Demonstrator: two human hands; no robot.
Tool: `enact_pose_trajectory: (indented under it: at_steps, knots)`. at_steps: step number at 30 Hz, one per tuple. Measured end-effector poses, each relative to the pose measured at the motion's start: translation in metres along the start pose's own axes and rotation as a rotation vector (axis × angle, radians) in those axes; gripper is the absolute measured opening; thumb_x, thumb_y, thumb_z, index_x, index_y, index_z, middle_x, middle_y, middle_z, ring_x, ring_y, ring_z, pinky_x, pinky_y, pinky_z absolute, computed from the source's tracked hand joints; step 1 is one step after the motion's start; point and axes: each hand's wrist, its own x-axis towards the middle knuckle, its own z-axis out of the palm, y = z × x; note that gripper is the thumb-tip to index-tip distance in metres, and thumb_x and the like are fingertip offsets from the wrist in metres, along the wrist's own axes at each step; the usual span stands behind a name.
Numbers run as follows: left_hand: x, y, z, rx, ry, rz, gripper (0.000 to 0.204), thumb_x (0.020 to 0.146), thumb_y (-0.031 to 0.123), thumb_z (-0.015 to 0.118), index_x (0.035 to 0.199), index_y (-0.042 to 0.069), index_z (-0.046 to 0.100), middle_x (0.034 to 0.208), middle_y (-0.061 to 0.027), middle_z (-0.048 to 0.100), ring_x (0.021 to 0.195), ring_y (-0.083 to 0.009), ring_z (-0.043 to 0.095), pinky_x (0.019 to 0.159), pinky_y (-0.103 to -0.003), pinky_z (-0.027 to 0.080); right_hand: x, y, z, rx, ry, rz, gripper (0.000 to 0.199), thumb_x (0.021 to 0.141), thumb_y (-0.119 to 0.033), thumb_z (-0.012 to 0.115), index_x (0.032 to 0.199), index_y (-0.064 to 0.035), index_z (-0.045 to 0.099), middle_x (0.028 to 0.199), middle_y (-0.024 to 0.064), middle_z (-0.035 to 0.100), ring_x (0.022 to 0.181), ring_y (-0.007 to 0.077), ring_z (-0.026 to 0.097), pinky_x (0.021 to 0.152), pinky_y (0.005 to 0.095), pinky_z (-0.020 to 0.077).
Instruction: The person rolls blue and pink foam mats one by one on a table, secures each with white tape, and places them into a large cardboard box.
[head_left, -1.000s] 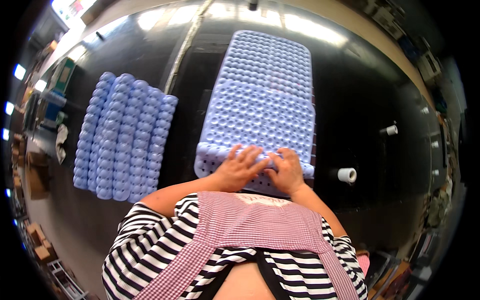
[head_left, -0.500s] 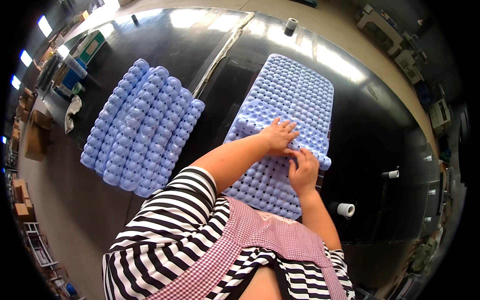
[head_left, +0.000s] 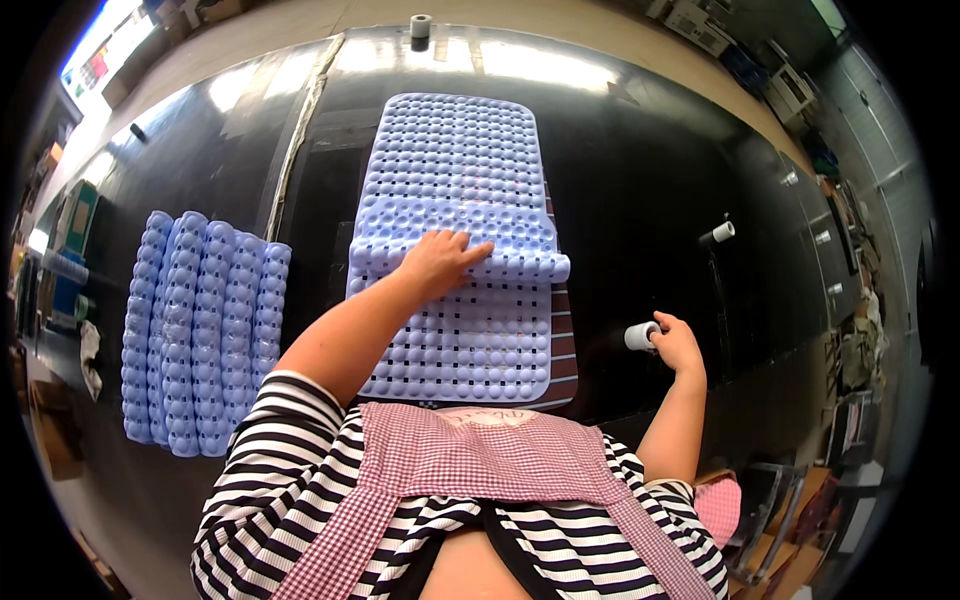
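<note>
Since the earlier frames, the right hand (head_left: 678, 346) has come off the coil (head_left: 525, 266) and gone out to the nearest white roll (head_left: 637, 338), while the left hand (head_left: 437, 264) stays on the coil alone. That suggests the rolling has paused, with one hand left to keep the coil from springing open and the other busy with the roll.

Nearest lies one bundle of rolled mats (head_left: 205, 345) on the left, at least five tubes side by side; the exact number cannot be told. In front of the body, one flat stretch of blue mat (head_left: 470, 350) lies bumps up, with one striped sheet (head_left: 565, 368) showing along its right edge. How many layers are stacked there cannot be told.

The right hand's thumb and forefinger meet the roll's right end; whether they pinch it or only touch cannot be told. A little farther, the left hand presses palm down, fingers spread, on the one coil, which lies across the middle of the mat. Beyond it, the far stretch lies flat.

Farther out on the one black table (head_left: 640, 170) are two more white rolls, one right (head_left: 723, 232), one at the far edge (head_left: 420, 27), making three.
</note>
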Motion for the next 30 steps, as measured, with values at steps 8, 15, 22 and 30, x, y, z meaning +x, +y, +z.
enact_pose_trajectory:
  at_steps: [8, 15, 22, 30]
  knots:
    - [-0.111, 0.093, 0.005, 0.028, 0.102, -0.011, 0.059, 0.088, 0.015, 0.062, 0.147, 0.019, 0.053, 0.110, -0.0086, 0.060, 0.097, -0.0274, 0.058, 0.087, -0.043, 0.046, 0.009, 0.010, 0.023, 0.090, 0.121, -0.090, 0.030, 0.081, -0.001, 0.069, 0.111, -0.0010, 0.072, 0.098, 0.0154, 0.076, 0.090, 0.0249, 0.073, 0.082, 0.0366, 0.0563]
    - [-0.119, 0.104, 0.011, -0.095, 0.108, 0.024, 0.056, 0.092, 0.022, 0.067, 0.146, 0.019, 0.053, 0.117, -0.0082, 0.061, 0.103, -0.0256, 0.058, 0.094, -0.042, 0.043, 0.039, 0.024, 0.035, -0.100, 0.150, -0.115, 0.019, 0.078, 0.004, 0.060, 0.093, -0.0033, 0.069, 0.086, 0.0141, 0.072, 0.083, 0.0269, 0.069, 0.076, 0.0377, 0.0537]
    - [-0.121, 0.097, 0.013, -0.060, 0.086, -0.006, 0.067, 0.085, 0.029, 0.075, 0.147, 0.020, 0.051, 0.111, -0.0062, 0.060, 0.102, -0.0248, 0.058, 0.091, -0.040, 0.044, -0.056, -0.144, 0.103, 1.197, -0.406, -0.473, 0.014, 0.097, -0.015, 0.064, 0.108, -0.0074, 0.060, 0.096, 0.0031, 0.067, 0.085, 0.0093, 0.063, 0.075, 0.0243, 0.0525]
    - [-0.124, 0.090, 0.007, -0.316, 0.136, -0.057, 0.023, 0.085, 0.021, 0.070, 0.104, 0.007, 0.073, 0.113, -0.0116, 0.067, 0.103, -0.0300, 0.064, 0.093, -0.043, 0.048, -0.077, -0.188, 0.198, 1.342, -0.512, -0.542, 0.017, 0.097, -0.013, 0.066, 0.109, -0.0075, 0.056, 0.100, 0.0009, 0.064, 0.088, 0.0069, 0.060, 0.076, 0.0232, 0.0505]
